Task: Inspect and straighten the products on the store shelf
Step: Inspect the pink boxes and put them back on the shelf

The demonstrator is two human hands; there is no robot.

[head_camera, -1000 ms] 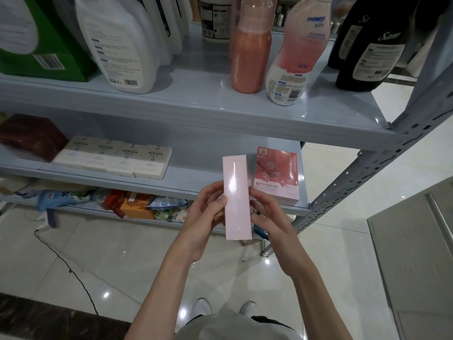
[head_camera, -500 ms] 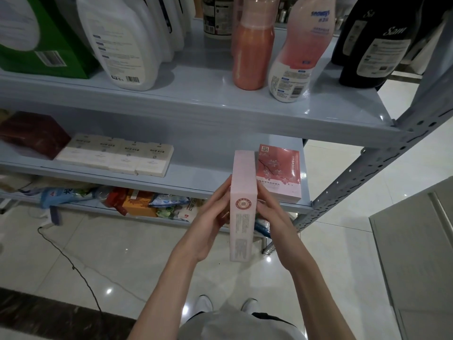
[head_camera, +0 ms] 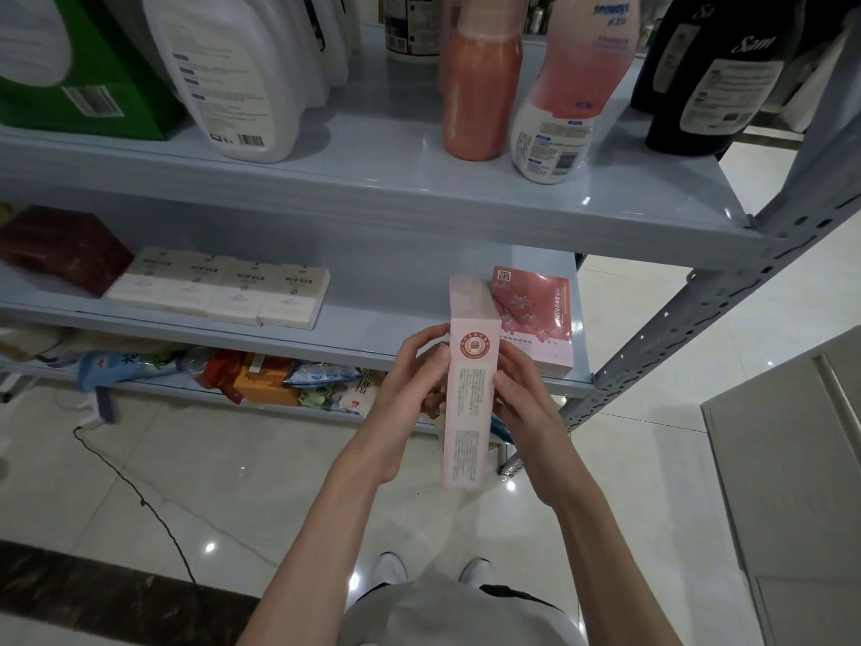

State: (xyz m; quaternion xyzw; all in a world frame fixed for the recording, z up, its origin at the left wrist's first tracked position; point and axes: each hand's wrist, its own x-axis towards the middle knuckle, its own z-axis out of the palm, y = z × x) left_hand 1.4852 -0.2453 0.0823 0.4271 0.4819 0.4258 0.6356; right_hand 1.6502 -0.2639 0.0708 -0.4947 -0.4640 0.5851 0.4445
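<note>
Pink glossy carton (head_camera: pixel 469 403), tall, narrow, gripped btwn left hand (head_camera: pixel 409 377) & right hand (head_camera: pixel 526 405). Upright, just off shelf's (head_camera: pixel 386 310) front-right corner.

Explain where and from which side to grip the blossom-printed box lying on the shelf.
Probably across its two long side edges near the front end, reaching in from the front: the blossom box lies flat, short end toward the shelf lip. Its left edge is hidden behind the held pink box.

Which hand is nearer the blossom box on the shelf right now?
Right. The right hand grips the held box just below the blossom box; the left hand grips the held box's other side, farther left.
</note>
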